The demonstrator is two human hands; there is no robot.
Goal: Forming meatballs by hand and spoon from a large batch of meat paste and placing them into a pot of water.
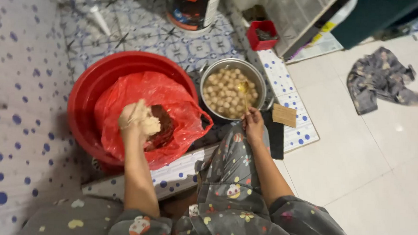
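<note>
My left hand (pixel 132 121) is closed around a lump of pale paste (pixel 148 124) and hovers over a red plastic bag (pixel 172 99) that lines a red basin (pixel 85 98). Dark paste (pixel 164 125) shows inside the bag beside the hand. My right hand (pixel 254 124) grips a spoon (pixel 244 92) whose bowl reaches over a metal pot (pixel 262 82) filled with several pale round balls (pixel 224 97). The pot stands just right of the basin. My knees in grey patterned trousers fill the bottom of the view.
A small brown card (pixel 284 115) lies on a dark mat right of the pot. A red box (pixel 263 34) and a dark container (pixel 192 8) stand at the back. A crumpled grey cloth (pixel 382 78) lies on the white floor tiles at right.
</note>
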